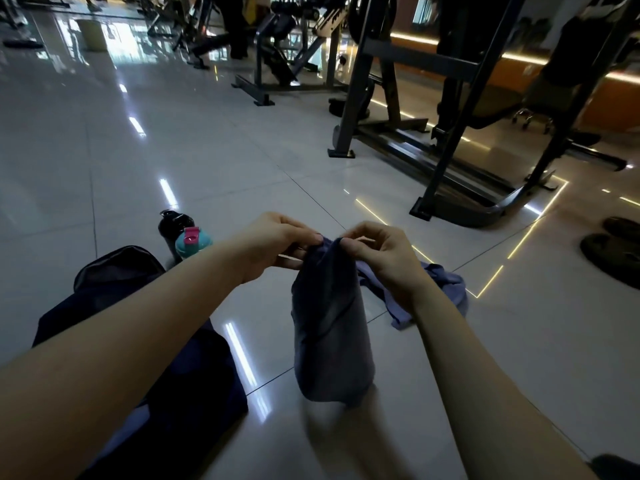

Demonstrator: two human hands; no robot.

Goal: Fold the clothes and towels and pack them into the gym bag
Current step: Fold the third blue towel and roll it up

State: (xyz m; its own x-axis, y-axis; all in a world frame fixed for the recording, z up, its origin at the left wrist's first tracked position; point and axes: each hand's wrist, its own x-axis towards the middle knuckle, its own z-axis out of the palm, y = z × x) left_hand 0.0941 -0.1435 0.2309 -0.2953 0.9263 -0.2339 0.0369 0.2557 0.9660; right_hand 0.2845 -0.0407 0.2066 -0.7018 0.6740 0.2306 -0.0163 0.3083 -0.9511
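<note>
Forearms (pixel 121 348) stretched forward, we record our left hand (pixel 273 247) and right hand (pixel 384 258) side by side, each pinching the top edge of the dark cloth (pixel 329 334), whose long axis hangs straight down below the grip, with the gym bag (pixel 117 271) lying to the left of it, nearer our left hand.

Dim wide-angle view, glare streaks on glossy floor (pixel 145 161), edges perhaps bowed.

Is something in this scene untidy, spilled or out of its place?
Only the lighter blue garment: it lies crumpled, unfolded, on the floor behind the right hand, which pinches the dark cloth. The black bottle and teal bottle beside the gym bag stand upright; nothing looks spilled.
</note>
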